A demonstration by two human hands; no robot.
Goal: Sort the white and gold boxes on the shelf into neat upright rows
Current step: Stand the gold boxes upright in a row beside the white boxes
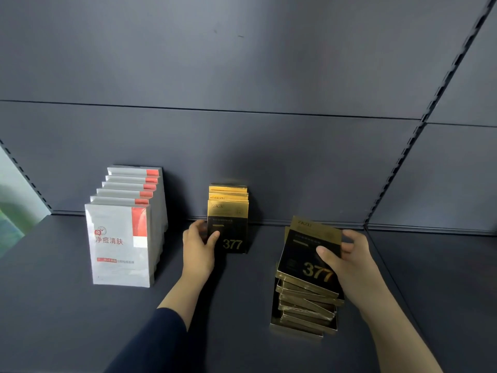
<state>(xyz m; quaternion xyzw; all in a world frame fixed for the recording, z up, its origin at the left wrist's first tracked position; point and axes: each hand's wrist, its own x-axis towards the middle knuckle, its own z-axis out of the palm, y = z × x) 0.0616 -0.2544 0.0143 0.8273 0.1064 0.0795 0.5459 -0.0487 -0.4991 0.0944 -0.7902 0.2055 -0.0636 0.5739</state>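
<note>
Left of the upright gold row (228,219), we see only the top edges of the white boxes (129,184) behind their front one, whose small print is unreadable. Right of the row, the stack (304,310) shows only edges below its top gold box (309,254).

Open shelf (242,305) btwn white row (121,243) & gold stack (306,300); upright gold row (228,208) blocks rear centre.

I see a dark grey back panel (242,63) filling the top of the frame, with a thin horizontal seam (215,110) across it and a small dark scuff (240,36) near upper centre. A slotted upright (441,103) runs diagonally down the right side, another slotted upright (27,176) at far left. Beyond that, a blurred pale and green area (13,205).
</note>
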